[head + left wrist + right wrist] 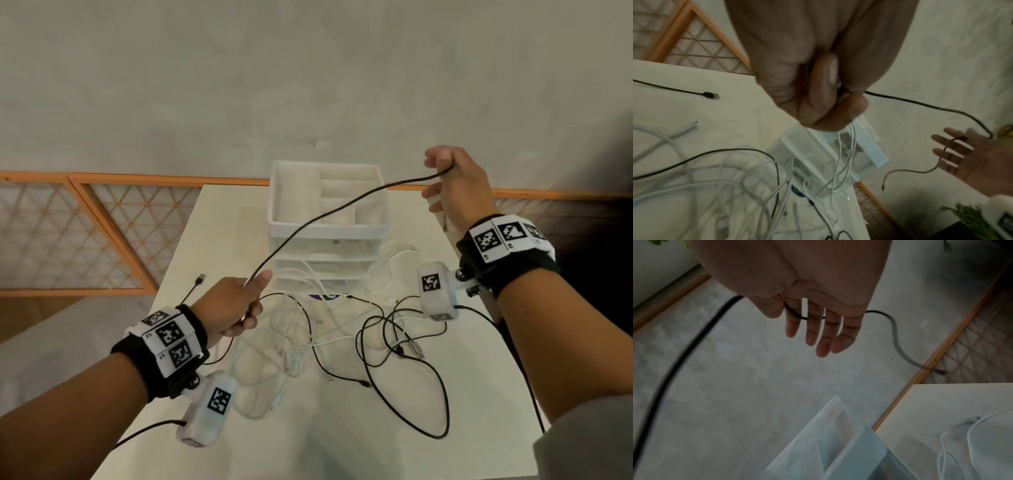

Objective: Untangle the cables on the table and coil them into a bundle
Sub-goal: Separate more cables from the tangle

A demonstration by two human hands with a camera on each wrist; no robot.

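A long black cable [325, 216] is stretched in the air between my two hands, across the front of the drawer unit. My left hand [236, 305] is low at the table's left and grips the cable [920, 103] in a fist [818, 97]. My right hand [452, 181] is raised at the far right. Its thumb pins the cable [684, 350] against the fingers [818, 318], which stay fairly straight, and the cable's free end dangles past the hand. A tangle of black and white cables [308, 335] lies on the white table [394, 445] below.
A white plastic drawer unit [342, 231] with an open top tray stands at the table's back, with white cables hanging over its front. A black USB plug [200, 278] lies at the left edge. An orange lattice fence [78, 233] runs behind the table.
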